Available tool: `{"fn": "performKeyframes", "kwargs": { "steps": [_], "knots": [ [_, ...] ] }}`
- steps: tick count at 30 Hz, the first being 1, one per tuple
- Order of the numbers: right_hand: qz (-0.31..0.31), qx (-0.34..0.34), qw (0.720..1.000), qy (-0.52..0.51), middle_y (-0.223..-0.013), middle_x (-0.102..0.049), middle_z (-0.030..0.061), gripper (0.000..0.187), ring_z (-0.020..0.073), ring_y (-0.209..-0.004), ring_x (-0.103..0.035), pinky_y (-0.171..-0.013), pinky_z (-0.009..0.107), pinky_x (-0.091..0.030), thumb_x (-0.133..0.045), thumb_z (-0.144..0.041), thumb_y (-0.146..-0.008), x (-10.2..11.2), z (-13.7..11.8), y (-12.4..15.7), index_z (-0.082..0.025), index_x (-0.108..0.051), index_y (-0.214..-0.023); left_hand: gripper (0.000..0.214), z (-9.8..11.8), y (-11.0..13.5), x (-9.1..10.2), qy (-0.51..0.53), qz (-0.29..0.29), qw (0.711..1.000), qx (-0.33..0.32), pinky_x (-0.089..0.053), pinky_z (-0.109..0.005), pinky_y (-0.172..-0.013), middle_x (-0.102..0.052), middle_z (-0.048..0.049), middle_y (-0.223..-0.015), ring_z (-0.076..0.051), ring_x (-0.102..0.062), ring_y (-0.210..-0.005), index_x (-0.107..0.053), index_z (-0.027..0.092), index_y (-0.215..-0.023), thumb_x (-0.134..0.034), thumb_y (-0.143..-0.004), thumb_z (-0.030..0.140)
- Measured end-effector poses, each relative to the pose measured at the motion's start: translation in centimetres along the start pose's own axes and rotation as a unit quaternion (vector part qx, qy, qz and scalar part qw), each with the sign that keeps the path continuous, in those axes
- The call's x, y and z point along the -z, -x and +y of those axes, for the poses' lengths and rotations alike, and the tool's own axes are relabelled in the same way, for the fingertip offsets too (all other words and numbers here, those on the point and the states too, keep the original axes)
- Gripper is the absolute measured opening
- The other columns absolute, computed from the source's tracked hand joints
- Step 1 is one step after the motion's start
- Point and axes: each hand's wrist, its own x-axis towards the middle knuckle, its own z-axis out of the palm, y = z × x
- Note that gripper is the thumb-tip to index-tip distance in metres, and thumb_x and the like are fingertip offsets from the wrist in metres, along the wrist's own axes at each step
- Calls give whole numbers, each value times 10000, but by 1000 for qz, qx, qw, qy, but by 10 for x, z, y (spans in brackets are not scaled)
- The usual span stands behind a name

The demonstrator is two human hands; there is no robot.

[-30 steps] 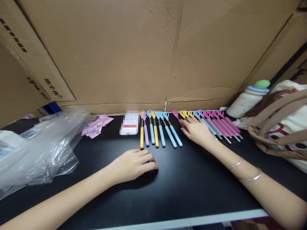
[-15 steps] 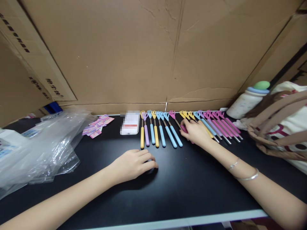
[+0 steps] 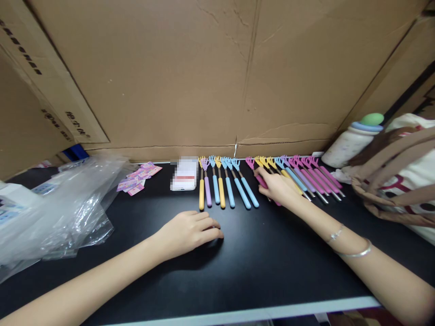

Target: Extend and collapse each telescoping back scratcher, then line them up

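Back scratchers with claw-shaped heads lie in a row across the black table, heads toward the cardboard. My right hand [image 3: 276, 186] is closed on the handle of a pink back scratcher [image 3: 261, 181], and its fingers cover part of it. To its left lie several others, among them a light blue back scratcher [image 3: 229, 192], a purple back scratcher [image 3: 208, 192] and a yellow back scratcher [image 3: 201, 194]. On its right, more overlap in yellow, blue, purple and pink, with metal ends showing. My left hand [image 3: 190, 235] rests on the table below the row, loosely curved, open and holding nothing.
Clear plastic bags [image 3: 74, 208] pile up at the left, beside scattered pink cards [image 3: 139, 177]. A blurred white phone-like item [image 3: 184, 174] lies left of the row. At right stand a white bottle [image 3: 346, 147] and a bag [image 3: 401, 181]. Cardboard [image 3: 170, 81] walls the back.
My right hand has shifted slightly to the right, and the pink back scratcher has moved with it, closer to the yellow ones. My left hand has stayed nearly in place.
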Motion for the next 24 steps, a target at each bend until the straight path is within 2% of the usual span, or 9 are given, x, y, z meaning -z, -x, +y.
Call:
{"fn": "performKeyframes", "kwargs": {
  "steps": [6, 10, 12, 16, 19, 21, 24],
  "knots": [
    [6, 15, 1000, -14, -733, -677, 9, 246, 177, -648, -616, -494, 242, -267, -476, -237, -796, 8, 5, 1, -266, -604, -1004, 297, -1, -2, 4, -5, 18, 1000, -18, -386, -233, -584, -697, 12, -942, -106, -558, -682, -613, 225, -974, -324, -968, 156],
    [14, 24, 999, -36, -888, -700, -3, 254, 166, -759, -637, -544, 239, -331, -393, -256, -876, 10, 9, 0, -278, -641, -923, 281, -2, -1, 3, -14, 13, 1000, -23, -395, -230, -582, -698, 8, -959, -106, -559, -679, -617, 233, -995, -346, -963, 161],
    [15, 16, 999, -49, -963, -696, -10, 290, 172, -803, -640, -572, 243, -357, -358, -276, -903, 11, 12, -1, -286, -647, -912, 269, -2, 0, 3, -19, 14, 999, -26, -403, -235, -583, -701, 7, -970, -111, -560, -673, -620, 233, -996, -363, -959, 163],
    [14, -19, 996, -81, -984, -691, 2, 290, 179, -802, -640, -568, 248, -367, -356, -289, -904, 14, 18, -2, -278, -646, -917, 272, -2, 0, 4, -32, 19, 999, -32, -412, -230, -584, -701, -3, -980, -110, -564, -671, -624, 225, -984, -361, -958, 158],
    [38, -41, 992, -114, -1041, -678, 11, 282, 201, -879, -635, -590, 260, -389, -346, -273, -903, 19, 21, -4, -268, -627, -919, 262, -1, 0, 5, -47, 16, 998, -37, -422, -222, -585, -696, -11, -980, -101, -568, -666, -621, 220, -984, -369, -954, 158],
    [72, -24, 983, -169, -1089, -662, 30, 261, 220, -969, -616, -667, 282, -420, -349, -256, -901, 23, 20, -4, -244, -610, -897, 251, -1, 0, 5, -56, 16, 997, -41, -428, -215, -575, -695, -10, -986, -95, -572, -653, -620, 222, -991, -385, -946, 147],
    [117, 49, 956, -265, -1031, -660, 65, 218, 229, -1020, -593, -778, 314, -432, -368, -255, -906, 31, 9, -1, -215, -580, -877, 248, 0, 0, 7, -68, 31, 996, -55, -453, -205, -579, -698, -4, -994, -81, -586, -630, -620, 228, -1013, -412, -929, 123]
  ]
}}
